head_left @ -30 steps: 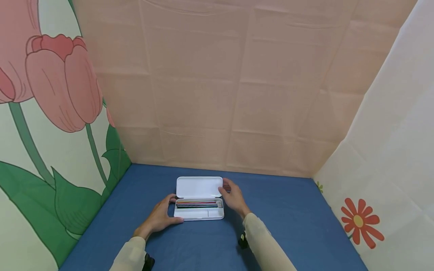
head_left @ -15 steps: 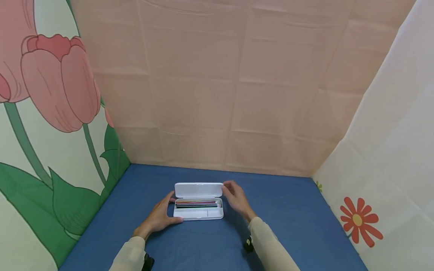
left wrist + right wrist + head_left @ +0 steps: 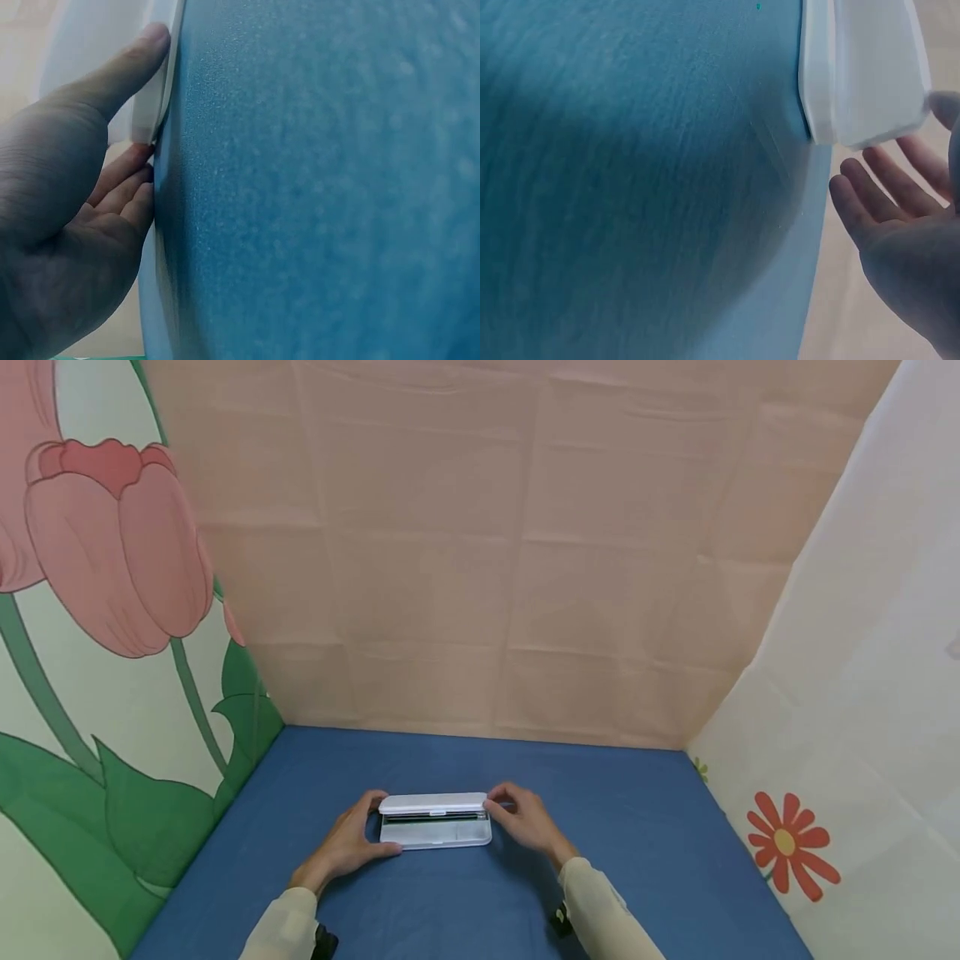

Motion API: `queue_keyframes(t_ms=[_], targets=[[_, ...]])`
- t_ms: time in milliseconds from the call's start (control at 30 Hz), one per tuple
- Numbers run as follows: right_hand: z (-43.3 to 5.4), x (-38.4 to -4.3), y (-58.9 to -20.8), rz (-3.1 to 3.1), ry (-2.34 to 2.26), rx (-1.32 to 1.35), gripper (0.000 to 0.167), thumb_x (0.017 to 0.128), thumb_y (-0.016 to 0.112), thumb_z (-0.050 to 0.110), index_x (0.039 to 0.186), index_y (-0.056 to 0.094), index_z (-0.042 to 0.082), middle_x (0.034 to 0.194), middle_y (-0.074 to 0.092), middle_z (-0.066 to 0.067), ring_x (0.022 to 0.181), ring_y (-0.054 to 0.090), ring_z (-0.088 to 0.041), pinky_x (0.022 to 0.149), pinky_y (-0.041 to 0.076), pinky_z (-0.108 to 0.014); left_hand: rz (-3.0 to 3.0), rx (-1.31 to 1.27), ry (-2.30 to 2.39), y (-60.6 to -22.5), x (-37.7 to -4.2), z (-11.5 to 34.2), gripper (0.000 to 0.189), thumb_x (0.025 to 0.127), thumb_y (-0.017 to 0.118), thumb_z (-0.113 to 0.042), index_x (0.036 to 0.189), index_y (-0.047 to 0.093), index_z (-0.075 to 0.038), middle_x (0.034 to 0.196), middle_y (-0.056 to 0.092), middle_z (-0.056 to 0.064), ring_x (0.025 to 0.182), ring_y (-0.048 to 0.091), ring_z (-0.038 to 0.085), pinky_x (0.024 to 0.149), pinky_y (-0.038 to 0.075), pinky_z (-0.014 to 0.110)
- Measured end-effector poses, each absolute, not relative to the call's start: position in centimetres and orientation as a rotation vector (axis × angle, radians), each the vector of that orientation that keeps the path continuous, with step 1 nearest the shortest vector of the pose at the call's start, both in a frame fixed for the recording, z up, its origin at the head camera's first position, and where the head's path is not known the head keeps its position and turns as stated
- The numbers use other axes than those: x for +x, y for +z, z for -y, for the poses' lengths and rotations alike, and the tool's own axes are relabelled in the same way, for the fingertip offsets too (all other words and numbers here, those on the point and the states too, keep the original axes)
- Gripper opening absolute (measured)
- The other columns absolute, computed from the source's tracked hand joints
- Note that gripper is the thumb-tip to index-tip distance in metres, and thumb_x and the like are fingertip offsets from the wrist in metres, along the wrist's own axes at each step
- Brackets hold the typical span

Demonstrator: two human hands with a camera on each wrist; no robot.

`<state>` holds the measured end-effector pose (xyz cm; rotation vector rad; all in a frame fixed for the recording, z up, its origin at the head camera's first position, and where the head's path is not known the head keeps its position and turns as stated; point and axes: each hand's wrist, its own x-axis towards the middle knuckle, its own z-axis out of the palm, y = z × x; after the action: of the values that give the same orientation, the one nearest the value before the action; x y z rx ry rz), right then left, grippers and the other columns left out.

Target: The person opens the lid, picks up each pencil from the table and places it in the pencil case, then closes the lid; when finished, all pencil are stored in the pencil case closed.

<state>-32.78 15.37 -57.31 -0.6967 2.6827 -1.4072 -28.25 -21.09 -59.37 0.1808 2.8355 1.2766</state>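
A white pencil case (image 3: 420, 836) lies on the blue tabletop, its hinged lid (image 3: 433, 804) tipped forward and partly lowered over it. Dark pencils (image 3: 435, 817) show in the gap below the lid. My left hand (image 3: 347, 842) holds the case's left end, thumb along the front edge and fingers round the far side. In the left wrist view the thumb lies on the case wall (image 3: 154, 97). At the right end, my right hand (image 3: 528, 820) pinches the lid's corner between thumb and index finger. The right wrist view shows its other fingers (image 3: 866, 191) spread below the lid.
The blue-covered table (image 3: 600, 827) spreads round the case. A beige sheet (image 3: 487, 552) hangs behind it. A tulip-printed cloth (image 3: 120, 552) stands on the left and a white cloth with a red flower (image 3: 785, 842) on the right.
The lid has swung forward and down from standing upright, hiding most of the pencils. My right hand has come down and towards me with it. My left hand keeps its hold.
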Motion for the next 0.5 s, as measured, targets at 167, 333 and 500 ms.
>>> queue_keyframes(t_ms=[167, 333, 500], targets=[[-15.5, -32.3, -57.3, -2.682, -1.334, -0.739, 0.034, 0.113, 0.073, 0.035, 0.135, 0.075, 0.010, 0.142, 0.074, -0.016, 0.132, 0.075, -0.038, 0.112, 0.063, -0.058, -2.806, 0.202, 1.314, -59.4, -28.1, 21.3, 0.103, 0.078, 0.106, -0.045, 0.157, 0.051, -0.011, 0.161, 0.061, 0.017, 0.151, 0.056, 0.040, 0.129, 0.044, 0.069], [-15.8, -31.7, -57.6, -2.679, -1.235, -0.750, 0.049, 0.112, 0.073, 0.038, 0.148, 0.069, 0.005, 0.154, 0.069, -0.022, 0.139, 0.071, -0.042, 0.115, 0.060, -0.062, -2.791, 0.157, 1.318, -59.4, -28.0, 21.4, 0.088, 0.089, 0.094, -0.059, 0.154, 0.055, -0.015, 0.156, 0.064, 0.011, 0.143, 0.060, 0.032, 0.124, 0.049, 0.065], [-15.7, -31.7, -57.9, -2.688, -1.161, -0.745, 0.058, 0.111, 0.072, 0.043, 0.156, 0.065, 0.006, 0.160, 0.066, -0.019, 0.145, 0.067, -0.040, 0.120, 0.056, -0.065, -2.812, 0.134, 1.283, -59.3, -28.1, 21.4, 0.081, 0.095, 0.085, -0.065, 0.153, 0.056, -0.015, 0.157, 0.064, 0.013, 0.145, 0.060, 0.034, 0.126, 0.047, 0.067]])
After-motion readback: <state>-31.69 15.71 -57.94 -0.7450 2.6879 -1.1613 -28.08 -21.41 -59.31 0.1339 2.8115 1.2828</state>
